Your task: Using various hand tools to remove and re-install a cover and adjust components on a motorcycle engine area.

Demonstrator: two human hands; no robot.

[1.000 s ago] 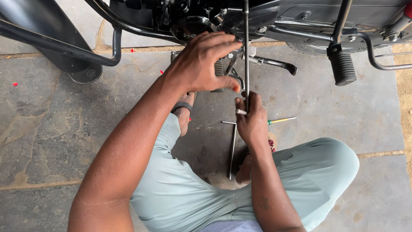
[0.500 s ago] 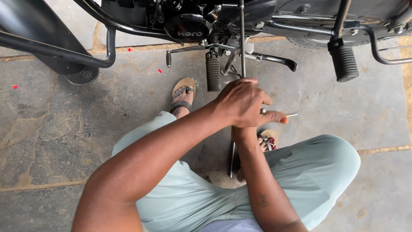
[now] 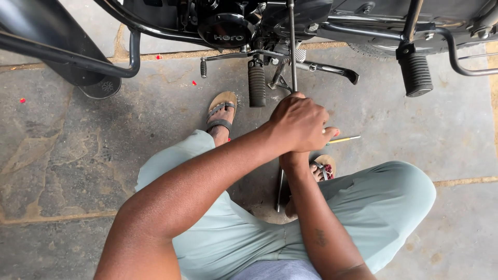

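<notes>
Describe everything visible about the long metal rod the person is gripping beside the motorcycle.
The long metal rod is thin, straight, grey and steel-looking. It stands nearly upright, running from the motorcycle's underside at the top of the view down to the stone floor between the person's feet. The left hand wraps around its middle, stacked over the mostly hidden right hand, so that section is covered. Its lower stretch reappears below the hands.

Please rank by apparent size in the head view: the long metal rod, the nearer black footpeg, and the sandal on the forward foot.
1. long metal rod
2. sandal and black footpeg look alike in length; unsure.
</notes>
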